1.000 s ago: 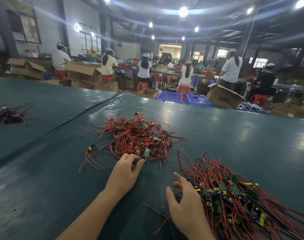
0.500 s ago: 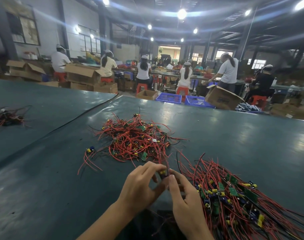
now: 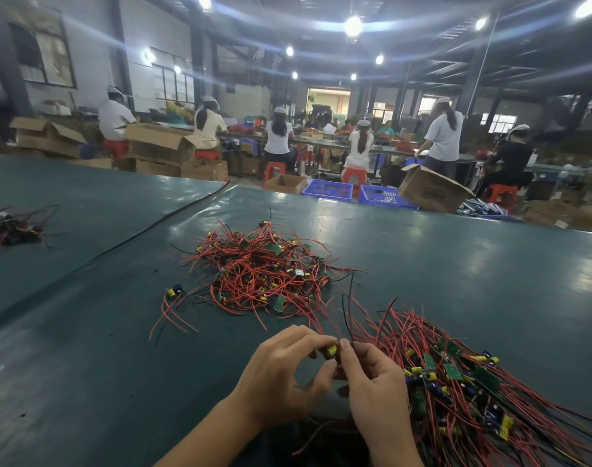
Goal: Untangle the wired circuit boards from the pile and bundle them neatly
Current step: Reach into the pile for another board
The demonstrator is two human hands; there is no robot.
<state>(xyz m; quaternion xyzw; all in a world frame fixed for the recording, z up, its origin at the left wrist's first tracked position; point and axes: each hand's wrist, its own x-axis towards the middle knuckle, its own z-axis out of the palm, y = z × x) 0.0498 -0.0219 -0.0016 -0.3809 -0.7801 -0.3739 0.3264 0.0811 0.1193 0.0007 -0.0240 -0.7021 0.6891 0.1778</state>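
Note:
A tangled pile of wired circuit boards (image 3: pixel 264 271), red and black wires with small green boards, lies in the middle of the dark green table (image 3: pixel 456 271). Another heap of them (image 3: pixel 473 382), wires lying roughly parallel, spreads at the near right. My left hand (image 3: pixel 288 375) and my right hand (image 3: pixel 372 382) meet in front of me, fingertips pinching one small wired circuit board (image 3: pixel 331 351) with a yellow part. Its red and black wires rise from my fingers toward the pile. One separate board with blue and yellow parts (image 3: pixel 175 291) lies left of the pile.
A darker clump of wired parts (image 3: pixel 8 227) sits at the far left of the table. Beyond the table's far edge stand cardboard boxes (image 3: pixel 429 192), blue crates (image 3: pixel 328 190), red stools and several seated or standing workers (image 3: pixel 443 136).
My left hand left the pile's near edge with one board and came toward my right hand. Both hands now pinch it together, slightly nearer to me.

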